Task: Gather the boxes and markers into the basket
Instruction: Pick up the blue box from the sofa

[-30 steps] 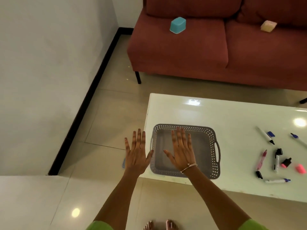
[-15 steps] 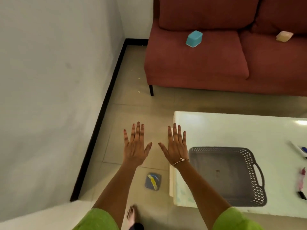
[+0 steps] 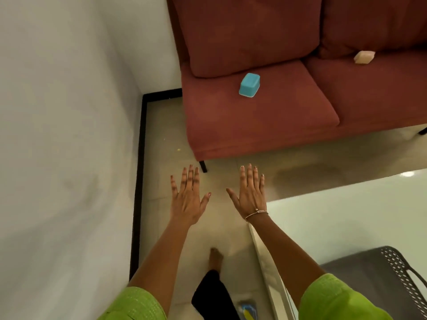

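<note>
Both hands flat and spread, holding nothing – left hand (image 3: 186, 202), right hand (image 3: 250, 197); I'd guess they're free for grabbing; blue box (image 3: 249, 85) sits on the sofa (image 3: 265, 121) well past my fingertips; basket (image 3: 379, 273) behind my right wrist.

Sofa (image 3: 265, 116): dark red fabric; on it a turquoise box (image 3: 249, 85) and a pale pink box (image 3: 364, 57). Basket (image 3: 379, 273): grey, perforated lattice rim; counter (image 3: 346, 218): glossy white. Sleeves (image 3: 332, 301): lime green; floor (image 3: 166, 139): beige tile, black skirting.
</note>
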A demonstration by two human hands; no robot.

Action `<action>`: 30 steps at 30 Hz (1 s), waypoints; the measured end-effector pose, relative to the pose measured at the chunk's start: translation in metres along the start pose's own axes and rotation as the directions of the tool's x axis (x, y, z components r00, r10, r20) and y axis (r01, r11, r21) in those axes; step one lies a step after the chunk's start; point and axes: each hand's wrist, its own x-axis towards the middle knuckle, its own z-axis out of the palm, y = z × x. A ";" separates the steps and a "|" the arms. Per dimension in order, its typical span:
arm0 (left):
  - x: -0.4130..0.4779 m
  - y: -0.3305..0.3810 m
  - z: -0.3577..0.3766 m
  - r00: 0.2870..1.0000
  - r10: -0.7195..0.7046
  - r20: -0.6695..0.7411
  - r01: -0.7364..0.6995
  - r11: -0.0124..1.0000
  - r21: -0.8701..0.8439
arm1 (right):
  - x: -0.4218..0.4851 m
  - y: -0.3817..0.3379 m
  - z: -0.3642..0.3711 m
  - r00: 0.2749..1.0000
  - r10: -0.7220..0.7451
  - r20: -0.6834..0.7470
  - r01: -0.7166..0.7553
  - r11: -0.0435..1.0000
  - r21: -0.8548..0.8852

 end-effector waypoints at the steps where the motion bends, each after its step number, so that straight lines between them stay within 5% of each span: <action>1: 0.030 -0.004 -0.001 1.000 0.007 0.000 -0.007 1.000 -0.014 | 0.028 -0.001 0.002 1.000 0.021 -0.010 -0.021 1.000 0.009; 20: 0.550 0.004 -0.001 0.959 0.275 0.063 -0.272 0.961 -0.052 | 0.509 0.065 0.001 0.916 0.400 0.015 -0.393 0.890 0.230; 22: 0.591 0.011 0.018 0.952 0.290 0.095 -0.286 0.957 -0.050 | 0.549 0.080 0.015 0.843 0.535 0.054 -0.507 0.756 0.414; 25: 0.633 0.019 0.044 0.942 0.307 0.133 -0.303 0.952 -0.045 | 0.592 0.100 0.026 0.611 0.759 0.227 -0.648 0.314 0.694; 27: 0.656 0.025 0.058 0.932 0.327 0.158 -0.323 0.945 -0.050 | 0.616 0.114 0.035 0.464 0.810 0.359 -0.699 0.086 0.710; 30: 0.674 0.031 0.070 0.932 0.317 0.174 -0.303 0.948 -0.099 | 0.637 0.130 0.047 0.382 0.818 0.429 -0.760 0.014 0.650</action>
